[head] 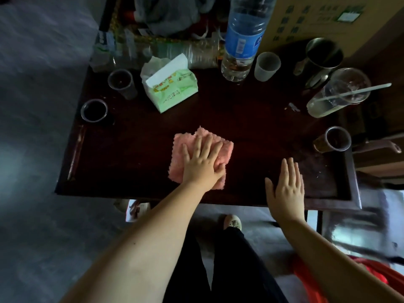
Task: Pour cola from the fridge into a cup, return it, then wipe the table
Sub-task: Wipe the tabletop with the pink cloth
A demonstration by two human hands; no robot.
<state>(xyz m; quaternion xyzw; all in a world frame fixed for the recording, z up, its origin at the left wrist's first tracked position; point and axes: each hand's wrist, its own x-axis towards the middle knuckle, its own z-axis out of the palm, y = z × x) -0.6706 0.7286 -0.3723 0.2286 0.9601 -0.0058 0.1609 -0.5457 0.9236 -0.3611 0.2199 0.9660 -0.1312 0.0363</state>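
Observation:
A folded pink cloth (pixel 188 147) lies on the dark wooden table (pixel 135 154), near its front edge. My left hand (pixel 202 162) presses flat on the cloth, fingers spread over it. My right hand (pixel 286 189) rests flat and empty on the table to the right of the cloth, fingers together. A clear plastic cup (pixel 94 110) holding dark cola stands at the table's left edge. A second clear cup (pixel 336 138) with dark liquid stands at the right edge. No cola bottle is in sight.
At the back stand a green tissue pack (pixel 172 88), a large water bottle (pixel 242 40), a frosted cup (pixel 266 65), a metal mug (pixel 323 55), another clear cup (pixel 121 83) and a tipped lidded cup with a straw (pixel 336 95). A cardboard box (pixel 328 18) sits behind.

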